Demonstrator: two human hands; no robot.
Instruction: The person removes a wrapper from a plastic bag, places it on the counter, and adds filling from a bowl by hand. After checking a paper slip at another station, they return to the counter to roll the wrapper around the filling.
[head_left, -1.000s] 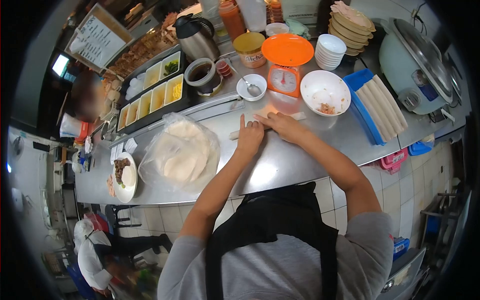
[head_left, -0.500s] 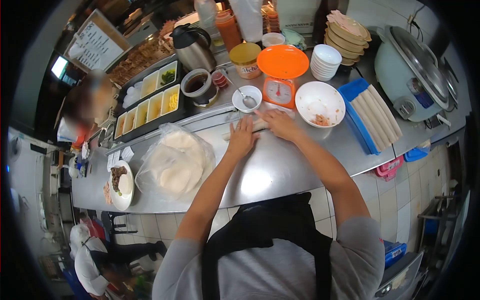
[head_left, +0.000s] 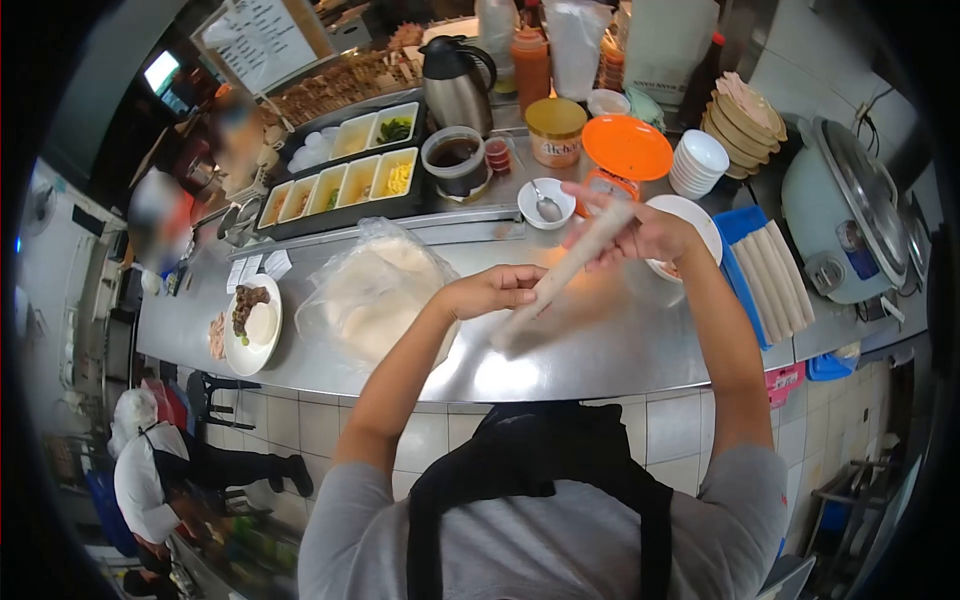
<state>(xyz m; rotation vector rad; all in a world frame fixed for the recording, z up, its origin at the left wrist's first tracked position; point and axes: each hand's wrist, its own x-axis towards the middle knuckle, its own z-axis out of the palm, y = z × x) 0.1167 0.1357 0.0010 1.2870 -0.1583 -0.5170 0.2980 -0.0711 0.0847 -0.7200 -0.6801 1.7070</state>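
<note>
Pinching a pale roll (head_left: 578,260), left hand (head_left: 490,290) low, right hand (head_left: 642,236) high (above the counter (head_left: 600,345))

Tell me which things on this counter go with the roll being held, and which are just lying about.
In use: left hand, right hand, rolled wrap, bag of wrappers, blue tray of finished rolls.
Lying about: orange scale, thermos jug, rice cooker, plate of food.

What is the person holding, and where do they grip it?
A long pale roll, held above the steel counter: left hand near its lower end, right hand at its upper end.
</note>
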